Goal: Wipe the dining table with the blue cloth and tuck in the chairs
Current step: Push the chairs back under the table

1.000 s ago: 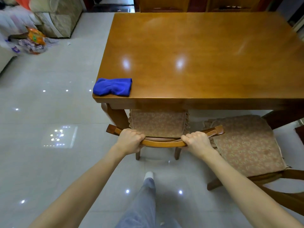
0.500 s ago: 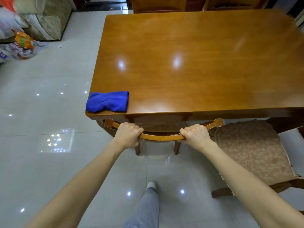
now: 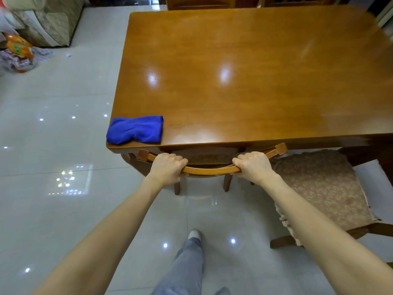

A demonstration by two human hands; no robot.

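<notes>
The left hand (image 3: 168,168) and right hand (image 3: 253,166) are each clamped round the curved top rail of the chair (image 3: 209,171), its seat mostly under the dining table (image 3: 244,71). Push evenly toward 12 o'clock so it goes in square, easing off before the rail knocks the edge. The blue cloth (image 3: 136,129) lies at the table's 7 o'clock corner; a second chair (image 3: 319,188) at 3 o'clock stands pulled out

cloth (image 3: 135,129) on table (image 3: 244,71) near-left corner | chair (image 3: 209,170) under near edge | second chair (image 3: 323,188) right
</notes>
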